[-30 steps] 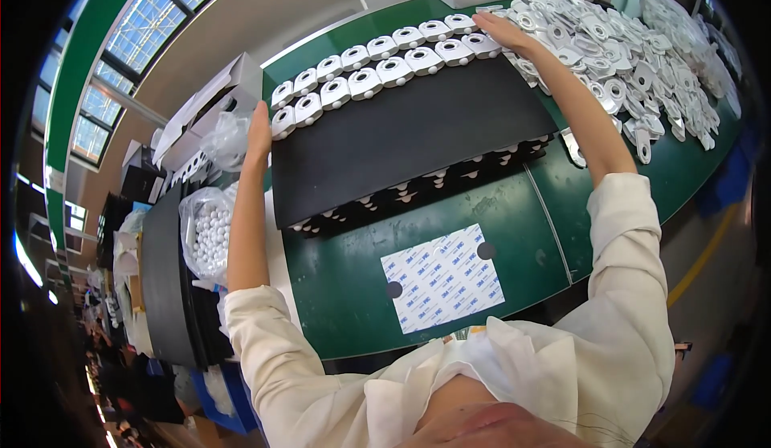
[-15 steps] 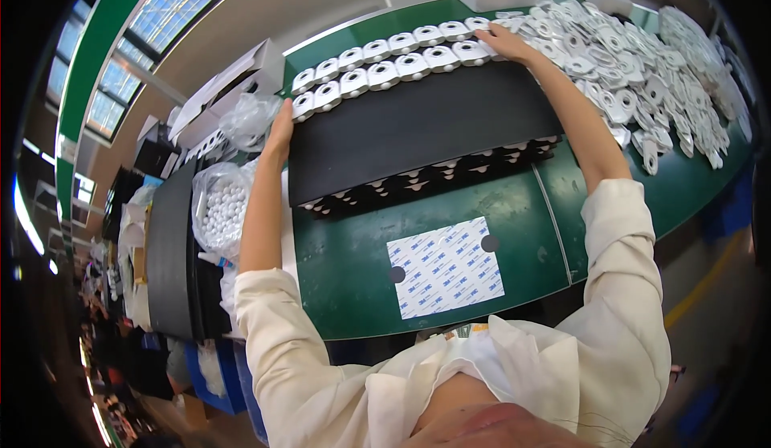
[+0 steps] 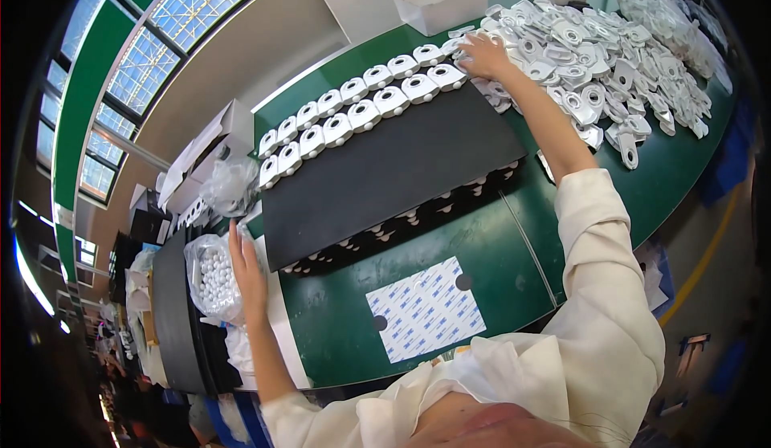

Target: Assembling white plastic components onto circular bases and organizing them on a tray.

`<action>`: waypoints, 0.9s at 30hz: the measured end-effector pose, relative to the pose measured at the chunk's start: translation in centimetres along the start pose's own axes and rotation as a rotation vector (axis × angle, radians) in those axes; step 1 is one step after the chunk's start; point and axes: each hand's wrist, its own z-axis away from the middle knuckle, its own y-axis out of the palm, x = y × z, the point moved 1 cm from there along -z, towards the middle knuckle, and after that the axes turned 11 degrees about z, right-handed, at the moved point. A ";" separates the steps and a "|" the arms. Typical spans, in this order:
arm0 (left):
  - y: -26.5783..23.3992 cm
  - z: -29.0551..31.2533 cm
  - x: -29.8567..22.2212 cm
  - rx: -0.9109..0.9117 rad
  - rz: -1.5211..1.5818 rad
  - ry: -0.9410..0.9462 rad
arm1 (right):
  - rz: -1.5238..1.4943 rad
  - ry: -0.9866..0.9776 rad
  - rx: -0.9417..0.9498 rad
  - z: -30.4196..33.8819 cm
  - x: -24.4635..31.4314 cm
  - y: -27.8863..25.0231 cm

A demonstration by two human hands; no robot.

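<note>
Two rows of white plastic parts (image 3: pixel 363 116), each with a round dark-centred hole, run along the far side of a black board (image 3: pixel 393 159). The board tops a stack of black layers with white knobs (image 3: pixel 414 219) showing between them. My right hand (image 3: pixel 483 56) is at the right end of the rows, fingers spread over white parts at the edge of a loose pile (image 3: pixel 574 42); whether it touches one is unclear. My left hand (image 3: pixel 249 275) is open, fingers stretched out, beside a clear bag of white balls (image 3: pixel 215 275), left of the stack.
A white printed sheet (image 3: pixel 426 310) with two dark round spots lies on the green table (image 3: pixel 514 263) near me. White bins (image 3: pixel 440 5) stand at the back. Clear plastic bags (image 3: pixel 662 22) lie behind the pile. More black boards (image 3: pixel 173 311) stand at the left.
My left hand has left the near row's left end and come back toward the bag of balls. My right hand stays by the rows' right end. The whole view has shifted.
</note>
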 end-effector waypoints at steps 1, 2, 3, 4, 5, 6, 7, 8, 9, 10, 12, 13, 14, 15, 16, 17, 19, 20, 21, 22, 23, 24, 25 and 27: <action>0.5 2.7 0.1 -0.059 -0.010 0.001 | -0.013 -0.038 0.031 0.3 -0.1 0.5; 0.5 5.7 0.1 -0.125 -0.022 0.004 | -0.080 -0.069 0.089 -0.1 -0.2 1.2; 0.2 8.6 0.3 -0.182 -0.103 0.002 | -0.087 -0.067 0.091 -0.1 -0.3 1.7; 0.0 11.3 0.6 -0.238 -0.183 -0.002 | -0.079 -0.122 0.088 0.0 -0.3 2.0; -0.2 13.7 0.8 -0.293 -0.265 -0.043 | -0.070 -0.175 0.087 0.3 -0.5 2.4; -0.4 15.9 1.2 -0.354 -0.347 -0.089 | -0.091 -0.195 0.021 1.2 -0.5 1.8; -0.3 17.7 1.6 -0.347 -0.347 -0.092 | -0.091 -0.193 0.029 2.3 -1.0 1.0; -0.3 19.5 1.9 -0.406 -0.455 -0.137 | -0.101 -0.254 0.054 3.4 -1.5 0.2; -0.1 20.7 2.3 -0.462 -0.558 -0.178 | -0.106 -0.309 0.080 4.4 -2.2 -0.2; 0.0 21.4 3.2 -0.452 -0.554 -0.182 | -0.083 -0.336 0.045 5.4 -3.0 -0.2; 0.3 21.9 4.4 -0.416 -0.559 -0.308 | -0.111 -0.339 0.099 7.6 -4.8 -0.5; 0.4 21.9 4.5 -0.405 -0.553 -0.311 | -0.143 -0.345 0.143 8.8 -5.5 -0.6; 0.5 21.6 4.5 -0.405 -0.576 -0.247 | -0.175 -0.345 0.129 9.9 -6.1 -0.1; 0.9 21.4 4.4 -0.407 -0.594 -0.183 | -0.204 -0.345 0.112 10.9 -6.7 0.1; 1.0 21.3 4.4 -0.400 -0.585 -0.186 | -0.234 -0.350 0.065 12.3 -7.1 -0.2; 1.0 21.3 4.4 -0.409 -0.595 -0.213 | -0.260 -0.387 -0.032 12.9 -7.6 0.3; 0.9 21.2 4.6 -0.432 -0.612 -0.234 | -0.326 -0.434 -0.193 14.4 -8.7 0.2; 0.6 21.4 4.7 -0.431 -0.612 -0.241 | -0.408 -0.398 -0.221 14.6 -9.1 -0.7; 0.5 21.4 4.7 -0.459 -0.632 -0.225 | -0.484 -0.355 -0.252 14.7 -10.1 -1.9; 0.5 21.3 4.8 -0.488 -0.654 -0.209 | -0.470 -0.283 -0.399 13.9 -11.5 -1.5; 0.6 21.3 4.6 -0.519 -0.692 -0.168 | -0.453 -0.217 -0.456 12.6 -13.3 -1.3; 0.6 21.4 4.7 -0.519 -0.691 -0.166 | -0.439 -0.149 -0.514 11.1 -15.5 -1.1; 0.5 21.3 4.9 -0.551 -0.731 -0.163 | -0.346 -0.054 -0.604 9.7 -18.0 -0.8; 0.3 21.6 5.3 -0.604 -0.813 -0.133 | -0.132 0.122 -0.543 6.7 -23.4 0.7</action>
